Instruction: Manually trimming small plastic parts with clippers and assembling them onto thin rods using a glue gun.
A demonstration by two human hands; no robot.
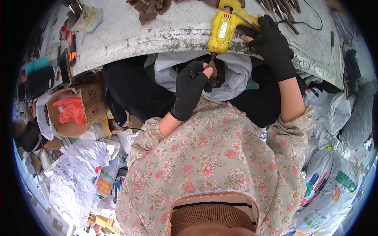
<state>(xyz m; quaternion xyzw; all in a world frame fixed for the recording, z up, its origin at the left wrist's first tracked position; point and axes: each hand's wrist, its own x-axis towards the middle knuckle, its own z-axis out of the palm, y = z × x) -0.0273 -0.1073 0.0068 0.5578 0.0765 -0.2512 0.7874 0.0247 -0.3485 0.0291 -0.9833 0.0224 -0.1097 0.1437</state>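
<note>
My left hand (189, 87), in a black fingerless glove, pinches a small brown tapered piece (212, 69) over my lap. That piece meets the dark tip of a yellow drill-like power tool (221, 33), which lies over the table edge with its tip toward me. My right hand (274, 49), gloved the same way, is at the right side of the tool. Its fingers are curled around a thin rod with a metal shaft and brown end (247, 19), beside the tool's dark handle. How far they also grip the handle is hidden.
The worn white table (138, 41) holds brown scraps (149, 8), several brown rods (281, 8), a pot (87, 19) and an orange-black cutter (73, 48). A white bag (167, 65) sits open beneath its edge. A cardboard box (93, 103) and plastic bags (76, 173) crowd the sides.
</note>
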